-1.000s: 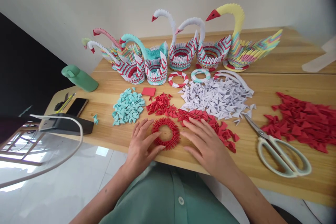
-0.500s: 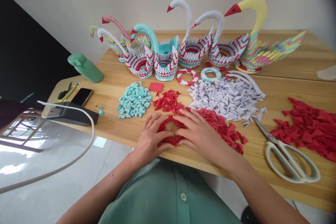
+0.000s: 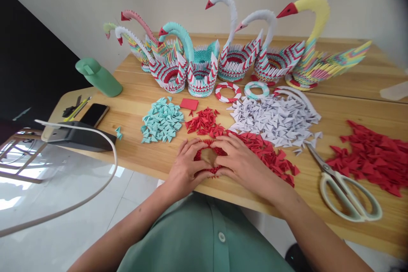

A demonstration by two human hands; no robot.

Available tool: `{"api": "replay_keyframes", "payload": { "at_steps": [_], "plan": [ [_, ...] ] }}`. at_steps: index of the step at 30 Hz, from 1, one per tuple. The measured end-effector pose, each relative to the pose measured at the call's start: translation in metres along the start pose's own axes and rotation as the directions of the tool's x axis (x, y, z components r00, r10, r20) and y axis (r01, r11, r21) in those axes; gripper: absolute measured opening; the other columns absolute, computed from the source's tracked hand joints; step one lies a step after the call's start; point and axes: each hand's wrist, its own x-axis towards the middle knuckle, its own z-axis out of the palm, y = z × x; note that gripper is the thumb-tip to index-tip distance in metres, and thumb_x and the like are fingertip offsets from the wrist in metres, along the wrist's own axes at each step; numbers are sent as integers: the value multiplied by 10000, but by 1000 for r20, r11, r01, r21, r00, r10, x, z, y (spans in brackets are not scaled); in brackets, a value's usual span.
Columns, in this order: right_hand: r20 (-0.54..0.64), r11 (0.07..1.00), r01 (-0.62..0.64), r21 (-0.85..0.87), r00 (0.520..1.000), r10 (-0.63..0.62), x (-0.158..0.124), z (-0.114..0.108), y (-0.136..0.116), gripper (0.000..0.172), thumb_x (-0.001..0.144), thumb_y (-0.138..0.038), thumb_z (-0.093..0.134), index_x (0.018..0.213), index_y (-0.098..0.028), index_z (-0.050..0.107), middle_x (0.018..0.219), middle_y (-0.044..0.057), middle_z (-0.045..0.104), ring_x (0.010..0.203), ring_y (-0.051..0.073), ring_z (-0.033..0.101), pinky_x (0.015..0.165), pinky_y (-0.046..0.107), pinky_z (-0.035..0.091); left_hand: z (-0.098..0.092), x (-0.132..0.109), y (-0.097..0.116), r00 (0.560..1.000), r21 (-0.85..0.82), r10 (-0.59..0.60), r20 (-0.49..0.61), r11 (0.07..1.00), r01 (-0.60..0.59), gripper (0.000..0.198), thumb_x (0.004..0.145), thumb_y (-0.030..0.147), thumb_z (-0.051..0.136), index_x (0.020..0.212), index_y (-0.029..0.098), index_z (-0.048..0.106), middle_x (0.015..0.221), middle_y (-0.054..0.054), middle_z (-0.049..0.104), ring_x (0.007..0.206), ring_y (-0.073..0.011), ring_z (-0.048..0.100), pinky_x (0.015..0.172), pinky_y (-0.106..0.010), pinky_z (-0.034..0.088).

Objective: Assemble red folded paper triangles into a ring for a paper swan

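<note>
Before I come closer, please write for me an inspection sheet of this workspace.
Surface: wooden table, bearing white pieces and turquoise pieces.
Job's things: red ring, partly hidden; loose red pieces beyond it.
Clutter: scissors at right; phone and green bottle at left.
Hands: left hand and right hand both touch the ring; grip firmness unclear.
Cables: pale cord or tube looping across the view's left.
Surroundings: paper swans along the back, plain wall behind them.

Head cam faces fwd/down, nr hands (image 3: pixel 184 169) & tbl (image 3: pixel 153 157).
</note>
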Motion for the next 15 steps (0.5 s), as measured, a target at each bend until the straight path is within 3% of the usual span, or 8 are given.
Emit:
{"api": "replay_keyframes", "payload": {
  "at_steps": [3,5,8,12,15],
  "plan": [
    [-8,1000,-4,-1,1000,4,-1,-2,-1,68,856,-229,730,788,-233,729,1304,64,639,1369,291,466,1152,574,373,-1,-1,-2,1000,10,5,11,1000,-5,97,858,337,740,894,258,783,1326,-93,589,1342,-324,458,1157,-572,309],
    [-25,1000,-16,21,1000,17,-5,-6,-2,29,850,-262,742,873,-244,742,1369,65,606,1402,307,429,1160,587,358,-7,-3,-5,1000,-2,22,-3,1000,-22,197,824,366,773,972,236,769,1363,-121,565,1362,-343,438,1151,-581,323],
    [-133,993,-66,94,988,78,-17,-15,-2,161,893,-342,692,1030,-263,722,1437,72,554,1420,307,407,1143,579,386,-20,-8,-12,997,-30,37,-70,999,-39,304,839,386,755,1084,208,726,1414,-155,528,1385,-354,422,1140,-590,348],
    [-322,970,-201,137,917,235,-30,-22,-1,241,987,-349,543,1172,-240,654,1368,99,604,1301,260,543,1069,497,485,-33,-13,-22,990,-47,-13,-142,999,7,233,934,298,646,1140,198,687,1413,-159,544,1359,-326,475,1121,-587,385],
    [-323,960,-266,93,904,281,-29,-18,-4,314,1005,-325,503,1290,-235,596,1311,97,644,1227,248,601,1032,467,515,-32,-10,-25,987,-61,0,-161,998,-10,225,953,233,606,1163,191,676,1370,-155,590,1304,-296,537,1101,-551,423]
  ]
}}
